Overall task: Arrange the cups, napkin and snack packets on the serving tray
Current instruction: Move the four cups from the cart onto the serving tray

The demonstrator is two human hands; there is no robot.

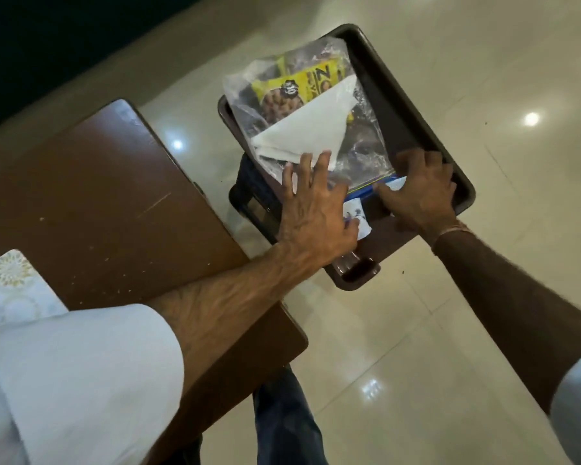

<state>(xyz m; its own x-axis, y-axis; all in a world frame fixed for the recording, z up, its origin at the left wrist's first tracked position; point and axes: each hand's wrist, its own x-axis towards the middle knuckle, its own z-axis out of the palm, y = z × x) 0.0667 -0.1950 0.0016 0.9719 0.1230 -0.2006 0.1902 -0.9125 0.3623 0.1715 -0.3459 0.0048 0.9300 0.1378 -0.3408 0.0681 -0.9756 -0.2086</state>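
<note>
Resting on the brown tray (416,105), a clear bag (359,146) (napkin (302,129) and yellow snack packet (302,87) inside) lies under both hands: left hand (316,209) spread flat, right hand (420,193) seemingly pinching its blue edge.

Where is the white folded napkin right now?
Head view: the white folded napkin lies inside the clear plastic bag on the brown tray, overlapping the yellow snack packet.

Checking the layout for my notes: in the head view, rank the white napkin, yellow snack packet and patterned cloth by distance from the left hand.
1. White napkin: under the left hand's fingertips.
2. Yellow snack packet: beyond the napkin, inside the clear bag.
3. Patterned cloth: far left, on the table.
</note>
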